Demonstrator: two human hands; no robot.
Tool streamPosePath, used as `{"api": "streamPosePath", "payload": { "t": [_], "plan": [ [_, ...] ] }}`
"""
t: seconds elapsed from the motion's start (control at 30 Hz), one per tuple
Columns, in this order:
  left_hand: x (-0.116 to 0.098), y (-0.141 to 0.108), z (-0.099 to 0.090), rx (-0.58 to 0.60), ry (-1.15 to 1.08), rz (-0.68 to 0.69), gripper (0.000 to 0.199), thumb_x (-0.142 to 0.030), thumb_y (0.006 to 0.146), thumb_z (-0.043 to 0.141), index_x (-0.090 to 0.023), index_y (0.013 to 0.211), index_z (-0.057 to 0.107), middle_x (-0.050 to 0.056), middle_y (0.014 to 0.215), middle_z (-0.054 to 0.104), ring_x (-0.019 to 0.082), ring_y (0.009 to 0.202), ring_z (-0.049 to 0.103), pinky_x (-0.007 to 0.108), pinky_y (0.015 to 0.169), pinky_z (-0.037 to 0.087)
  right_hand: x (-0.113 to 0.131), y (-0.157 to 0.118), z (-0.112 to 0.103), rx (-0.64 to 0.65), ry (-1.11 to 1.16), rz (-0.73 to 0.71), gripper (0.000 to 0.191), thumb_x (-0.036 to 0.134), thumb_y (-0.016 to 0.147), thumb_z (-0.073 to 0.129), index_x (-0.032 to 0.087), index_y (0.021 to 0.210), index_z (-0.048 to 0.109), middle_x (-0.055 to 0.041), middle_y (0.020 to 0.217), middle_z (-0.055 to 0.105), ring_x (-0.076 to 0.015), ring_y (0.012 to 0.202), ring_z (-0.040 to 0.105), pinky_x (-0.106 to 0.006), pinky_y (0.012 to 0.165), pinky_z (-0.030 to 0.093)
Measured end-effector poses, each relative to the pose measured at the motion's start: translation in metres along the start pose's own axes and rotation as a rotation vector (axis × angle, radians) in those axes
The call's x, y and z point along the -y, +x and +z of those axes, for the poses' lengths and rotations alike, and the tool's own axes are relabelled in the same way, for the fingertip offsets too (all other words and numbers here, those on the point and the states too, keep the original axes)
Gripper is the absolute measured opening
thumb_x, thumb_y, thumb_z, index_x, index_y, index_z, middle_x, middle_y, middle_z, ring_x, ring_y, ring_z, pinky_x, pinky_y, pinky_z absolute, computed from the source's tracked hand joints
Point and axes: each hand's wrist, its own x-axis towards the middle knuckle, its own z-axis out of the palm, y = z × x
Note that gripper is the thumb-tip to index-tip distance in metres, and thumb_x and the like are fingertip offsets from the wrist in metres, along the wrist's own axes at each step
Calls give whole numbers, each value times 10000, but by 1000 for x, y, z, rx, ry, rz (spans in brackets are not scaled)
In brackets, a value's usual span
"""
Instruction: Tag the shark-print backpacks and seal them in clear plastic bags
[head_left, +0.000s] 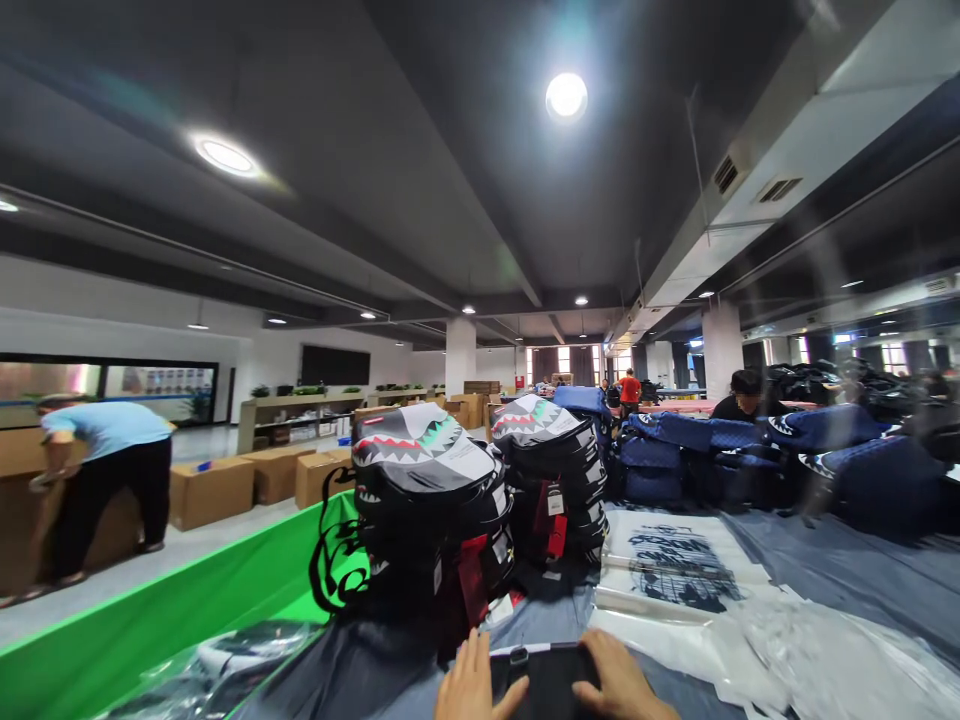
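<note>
At the bottom centre, my left hand (474, 686) and my right hand (616, 682) hold a black bag (549, 676) from either side. A small dark buckle shows near its top left. My left fingers stretch along its left side with the thumb over the front; the right fingers and thumb press on its right side. The bag's lower part is cut off by the frame. Just beyond stand two stacks of backpacks, a left stack (431, 500) and a right stack (555, 480), topped with grey and white shark-mouth prints. Red tags hang from them.
Printed clear plastic bags (675, 560) lie on the dark-covered table at right. Blue backpacks (667, 450) are piled behind. A green barrier (225, 560) edges the left side, with wrapped goods (225, 655) against it. A person (109, 450) bends over cardboard boxes (214, 492).
</note>
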Motion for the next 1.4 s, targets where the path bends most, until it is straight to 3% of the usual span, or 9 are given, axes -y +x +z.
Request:
{"api": "streamPosePath", "payload": {
  "t": [0.1, 0.17, 0.3, 0.57, 0.67, 0.77, 1.03, 1.23, 1.4],
  "plan": [
    [-1, 18, 7, 93, 226, 25, 884, -595, 832, 478, -49, 1514, 344, 171, 1615, 251, 333, 1516, 192, 523, 1236, 170, 1, 3, 18, -65, -53, 88, 563, 380, 744, 624, 342, 1306, 614, -78, 1385, 604, -337, 1305, 535, -460, 1126, 407],
    [-4, 14, 14, 60, 246, 97, 814, -552, 821, 497, -99, 1492, 412, 145, 1594, 331, 309, 1504, 251, 514, 1241, 145, 6, -7, 21, -139, -100, 167, 578, 410, 789, 602, 371, 1365, 567, -55, 1448, 550, -346, 1357, 482, -505, 1151, 374],
    [-10, -5, 8, 35, 246, 128, 755, -534, 840, 515, -133, 1475, 428, 127, 1590, 357, 260, 1489, 291, 464, 1236, 173, 26, -26, -6, -110, -120, 180, 534, 380, 881, 536, 157, 1365, 564, -165, 1447, 526, -327, 1359, 464, -465, 1139, 342],
    [-55, 6, -10, 105, 309, 133, 973, -387, 720, 674, -127, 1549, 237, 195, 1572, 351, 330, 1429, 372, 527, 1193, 220, 14, 7, -43, 11, -112, 129, 298, 377, 959, 466, 190, 1059, 676, -121, 1118, 623, -243, 1069, 576, -334, 913, 420],
    [-68, 13, -14, 81, 328, 117, 698, -468, 803, 583, -110, 1397, 510, 228, 1417, 523, 389, 1331, 466, 556, 1121, 310, 8, 11, -51, 28, -130, 125, 331, 324, 986, 389, 169, 957, 679, -115, 997, 632, -217, 942, 616, -302, 827, 447],
    [-64, 14, -21, 66, 330, 109, 628, -510, 796, 585, -88, 1259, 625, 240, 1349, 563, 395, 1317, 466, 513, 1098, 348, 4, 8, -51, 34, -148, 89, 323, 320, 982, 393, 168, 946, 676, -118, 980, 642, -224, 934, 633, -309, 827, 468],
    [-35, 21, -20, 78, 249, 95, 865, -630, 605, 726, -141, 1306, 595, 184, 1390, 538, 363, 1347, 448, 444, 1129, 349, -18, 13, -17, -148, 2, 85, 247, 350, 900, 467, 218, 903, 676, -95, 1005, 634, -210, 914, 662, -303, 834, 513],
    [-28, 33, -11, 100, 119, 77, 888, -619, 512, 773, -172, 1260, 604, 174, 1389, 533, 414, 1398, 370, 500, 1141, 299, -6, 18, -19, -137, -343, 245, 280, 333, 903, 481, 175, 967, 703, -199, 1009, 696, -344, 986, 685, -427, 818, 520],
    [-16, 26, 0, 1, 3, 89, 775, -637, 558, 761, -186, 1177, 638, 137, 1290, 585, 365, 1264, 477, 462, 1095, 329, 7, 15, -4, -140, -346, 145, 242, 303, 891, 473, 241, 937, 703, -133, 1028, 709, -323, 1014, 669, -406, 776, 511]
  ]
}}
